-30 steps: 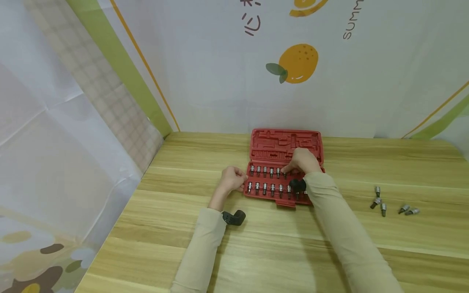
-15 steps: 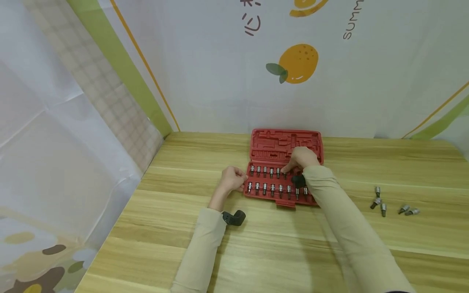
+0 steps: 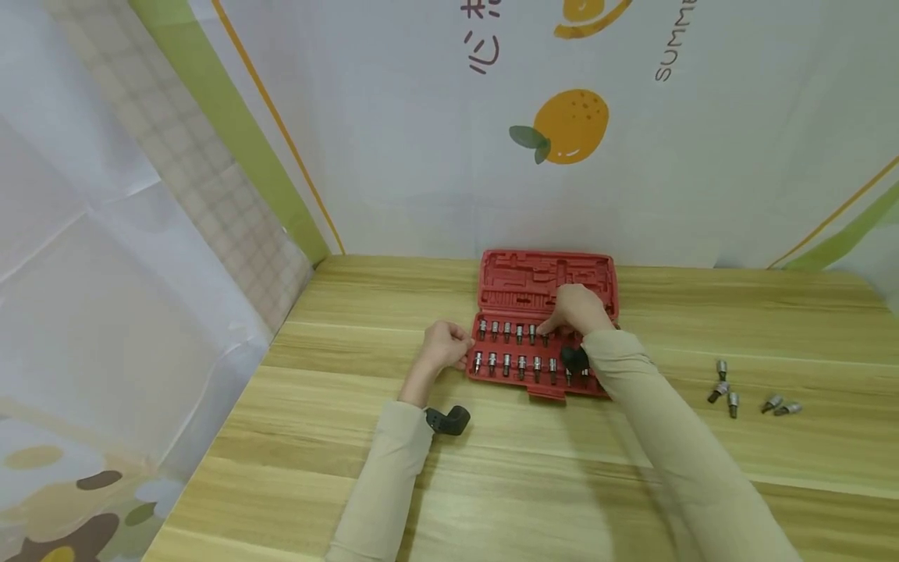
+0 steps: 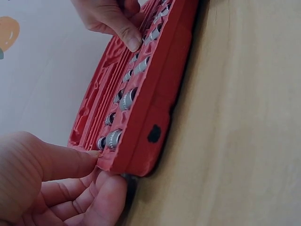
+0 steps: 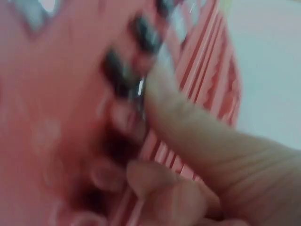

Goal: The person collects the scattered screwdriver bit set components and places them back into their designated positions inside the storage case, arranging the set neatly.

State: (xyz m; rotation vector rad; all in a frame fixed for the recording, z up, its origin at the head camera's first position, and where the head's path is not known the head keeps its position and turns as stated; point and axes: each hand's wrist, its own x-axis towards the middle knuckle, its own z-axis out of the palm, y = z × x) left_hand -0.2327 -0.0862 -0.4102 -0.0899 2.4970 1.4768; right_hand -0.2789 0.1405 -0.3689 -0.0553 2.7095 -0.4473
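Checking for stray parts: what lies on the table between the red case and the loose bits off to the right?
In the head view, only the right sleeve crosses bare wooden table between the red case and the loose bits.

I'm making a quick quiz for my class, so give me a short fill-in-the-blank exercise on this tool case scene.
1. The open case holding the rows of bits is ____ in colour.
2. The left hand grips the case at its ____ end.
3. The right hand reaches into the ____ row of bits.
4. The loose bits lie on the table to the ____ of the case.

Missing words: red; left; far; right
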